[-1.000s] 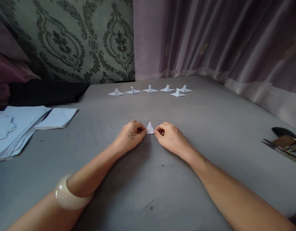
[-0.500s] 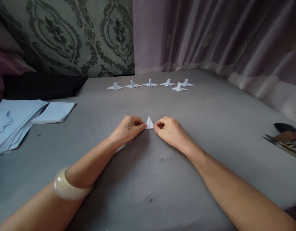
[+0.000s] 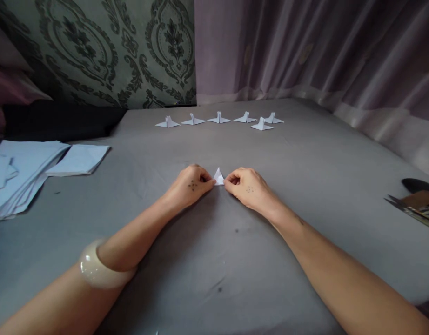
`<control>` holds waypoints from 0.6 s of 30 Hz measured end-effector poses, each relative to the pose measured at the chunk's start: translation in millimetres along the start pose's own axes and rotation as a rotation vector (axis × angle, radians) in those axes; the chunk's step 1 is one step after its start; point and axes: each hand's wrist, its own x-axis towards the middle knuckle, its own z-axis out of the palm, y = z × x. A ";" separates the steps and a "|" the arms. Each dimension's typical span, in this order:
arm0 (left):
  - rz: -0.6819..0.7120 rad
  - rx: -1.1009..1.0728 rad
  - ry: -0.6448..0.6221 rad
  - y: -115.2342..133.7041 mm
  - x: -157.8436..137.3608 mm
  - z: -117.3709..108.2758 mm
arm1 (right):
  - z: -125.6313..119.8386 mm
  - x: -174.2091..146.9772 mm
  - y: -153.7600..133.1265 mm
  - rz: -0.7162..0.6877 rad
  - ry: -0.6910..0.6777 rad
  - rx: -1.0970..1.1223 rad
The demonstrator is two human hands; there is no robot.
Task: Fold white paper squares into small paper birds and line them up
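A small white folded paper triangle (image 3: 218,177) lies on the grey cloth between my hands, its point facing away from me. My left hand (image 3: 193,185) pinches its left corner between thumb and fingers. On the opposite corner, my right hand (image 3: 247,187) is closed in a similar pinch. The fingertips cover both lower corners. Beyond my hands, several white folded paper figures (image 3: 219,119) with flat wings and raised middles stand in a row, one of them (image 3: 262,124) set a little forward at the right.
Stacked white paper sheets (image 3: 29,163) and a smaller paper pile (image 3: 80,160) lie at the left, near a black cloth (image 3: 61,123). Scissors (image 3: 410,207) and a dark-and-brown object (image 3: 422,193) sit at the right edge. A purple curtain (image 3: 270,51) hangs behind the grey-covered surface (image 3: 186,279).
The view has shifted slightly. Both hands stay at the paper triangle's corners, with the left hand a touch closer to it. The row of paper figures is unchanged.
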 end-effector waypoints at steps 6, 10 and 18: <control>0.135 0.099 0.081 0.6 -7.4 7.4 | 1.6 -3.8 -0.2 -0.049 0.022 -0.041; 0.303 0.226 0.049 3.4 -14.0 11.4 | 4.2 -9.4 1.0 -0.163 0.068 -0.048; 0.327 0.649 -0.094 32.9 -33.1 12.3 | -3.2 -33.4 -10.5 -0.403 0.019 -0.437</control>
